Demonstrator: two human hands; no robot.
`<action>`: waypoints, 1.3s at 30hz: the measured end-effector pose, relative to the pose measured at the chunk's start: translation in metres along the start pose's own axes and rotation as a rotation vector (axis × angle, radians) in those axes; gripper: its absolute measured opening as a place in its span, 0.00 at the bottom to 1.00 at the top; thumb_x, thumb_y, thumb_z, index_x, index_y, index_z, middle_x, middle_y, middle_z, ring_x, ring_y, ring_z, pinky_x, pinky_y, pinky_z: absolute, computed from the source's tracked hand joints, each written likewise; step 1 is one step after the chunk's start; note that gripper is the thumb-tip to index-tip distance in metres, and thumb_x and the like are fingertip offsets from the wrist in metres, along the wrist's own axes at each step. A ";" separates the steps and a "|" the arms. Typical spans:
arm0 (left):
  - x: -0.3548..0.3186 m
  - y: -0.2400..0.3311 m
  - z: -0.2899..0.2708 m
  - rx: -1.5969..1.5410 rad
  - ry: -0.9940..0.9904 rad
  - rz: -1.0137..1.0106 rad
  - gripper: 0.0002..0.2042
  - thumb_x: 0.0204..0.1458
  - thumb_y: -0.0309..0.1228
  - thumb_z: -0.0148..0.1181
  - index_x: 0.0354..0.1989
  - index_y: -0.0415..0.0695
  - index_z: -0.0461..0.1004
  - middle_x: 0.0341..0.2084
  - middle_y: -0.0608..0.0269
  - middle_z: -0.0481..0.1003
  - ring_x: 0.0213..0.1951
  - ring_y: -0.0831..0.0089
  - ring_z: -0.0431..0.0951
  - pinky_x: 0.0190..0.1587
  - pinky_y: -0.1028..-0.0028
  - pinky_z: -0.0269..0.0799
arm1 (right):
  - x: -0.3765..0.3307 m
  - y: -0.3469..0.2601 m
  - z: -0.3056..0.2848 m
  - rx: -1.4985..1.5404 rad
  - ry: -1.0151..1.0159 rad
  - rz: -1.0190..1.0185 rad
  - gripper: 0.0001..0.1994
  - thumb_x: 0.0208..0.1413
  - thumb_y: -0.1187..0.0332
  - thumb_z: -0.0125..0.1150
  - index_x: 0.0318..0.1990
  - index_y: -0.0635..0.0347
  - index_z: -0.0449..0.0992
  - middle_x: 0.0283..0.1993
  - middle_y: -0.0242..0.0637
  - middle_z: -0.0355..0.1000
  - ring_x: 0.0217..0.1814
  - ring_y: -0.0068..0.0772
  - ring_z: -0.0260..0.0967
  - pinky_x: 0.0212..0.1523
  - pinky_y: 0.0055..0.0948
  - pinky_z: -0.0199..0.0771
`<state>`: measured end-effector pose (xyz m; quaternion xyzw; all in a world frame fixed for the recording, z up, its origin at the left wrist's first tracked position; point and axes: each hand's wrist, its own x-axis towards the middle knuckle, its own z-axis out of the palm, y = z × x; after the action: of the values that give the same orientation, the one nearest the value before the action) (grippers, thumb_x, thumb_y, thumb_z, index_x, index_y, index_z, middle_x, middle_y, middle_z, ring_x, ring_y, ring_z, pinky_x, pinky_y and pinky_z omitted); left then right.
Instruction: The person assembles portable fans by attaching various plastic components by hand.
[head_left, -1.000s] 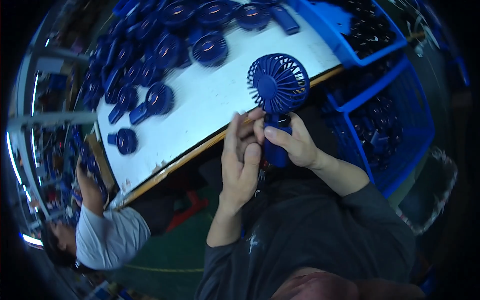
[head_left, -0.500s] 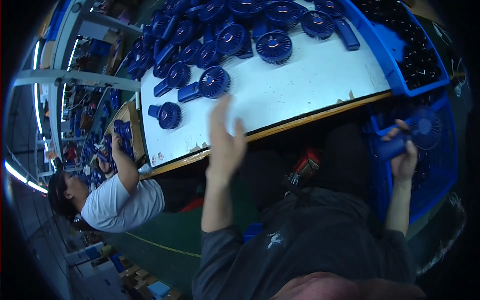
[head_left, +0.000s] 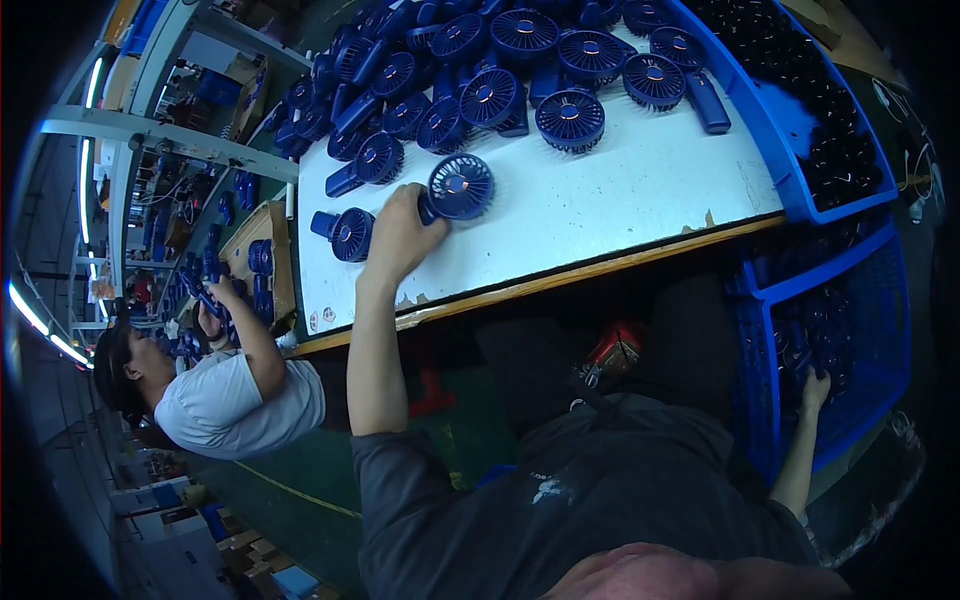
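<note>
On the white tabletop my left hand (head_left: 405, 235) is closed around the handle of a dark blue handheld fan (head_left: 461, 187), whose round head faces up. Just left of that hand lies another small fan (head_left: 351, 235). Down at the right, my right hand (head_left: 815, 388) reaches into a blue plastic crate (head_left: 765, 400). Its fingers close at the end of a dark blue handheld fan (head_left: 799, 352) among several others; shadow hides part of this grip.
A heap of fans (head_left: 440, 60) covers the table's far side. At the right end stands a blue bin (head_left: 800, 180) of small black parts. The white table (head_left: 620, 190) has a worn wooden front edge. A co-worker (head_left: 235, 400) handles fans at the left.
My left hand, empty before, has moved left and taken hold of a fan on the table. My right hand has lowered its fan into the crate.
</note>
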<state>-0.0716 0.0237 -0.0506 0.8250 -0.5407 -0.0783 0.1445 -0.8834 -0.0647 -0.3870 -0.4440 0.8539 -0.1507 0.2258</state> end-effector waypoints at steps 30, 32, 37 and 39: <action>-0.104 0.174 0.100 -2.107 -0.495 0.171 0.14 0.49 0.16 0.60 0.45 0.37 0.70 0.37 0.49 0.73 0.44 0.56 0.76 0.46 0.57 0.81 | -0.060 -0.554 -0.107 -0.478 0.157 -1.126 0.13 0.55 0.74 0.58 0.47 0.66 0.77 0.46 0.51 0.78 0.49 0.48 0.78 0.51 0.40 0.78; -0.105 0.176 0.099 -2.082 -0.482 0.187 0.11 0.49 0.15 0.59 0.40 0.37 0.70 0.33 0.51 0.72 0.40 0.59 0.76 0.42 0.58 0.82 | -0.026 -0.555 -0.092 -0.723 0.105 -0.936 0.13 0.53 0.75 0.58 0.46 0.62 0.80 0.48 0.51 0.78 0.51 0.51 0.77 0.50 0.45 0.79; -0.109 0.170 0.101 -2.045 -0.419 0.114 0.10 0.49 0.15 0.60 0.40 0.36 0.70 0.32 0.51 0.71 0.38 0.61 0.76 0.34 0.63 0.83 | -0.021 -0.555 -0.075 -0.912 0.160 -0.893 0.11 0.57 0.70 0.56 0.44 0.57 0.83 0.50 0.46 0.79 0.53 0.48 0.78 0.48 0.43 0.80; -0.108 0.169 0.100 -2.012 -0.357 0.012 0.10 0.49 0.15 0.60 0.40 0.36 0.70 0.32 0.52 0.71 0.37 0.62 0.76 0.30 0.66 0.83 | -0.022 -0.557 -0.078 -0.893 0.097 -0.880 0.12 0.57 0.71 0.56 0.45 0.57 0.83 0.50 0.45 0.79 0.54 0.49 0.77 0.49 0.44 0.79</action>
<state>-0.2910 0.0441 -0.0933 0.2949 -0.2423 -0.6170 0.6882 -0.5288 -0.3545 -0.0599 -0.7979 0.5813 0.1216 -0.1032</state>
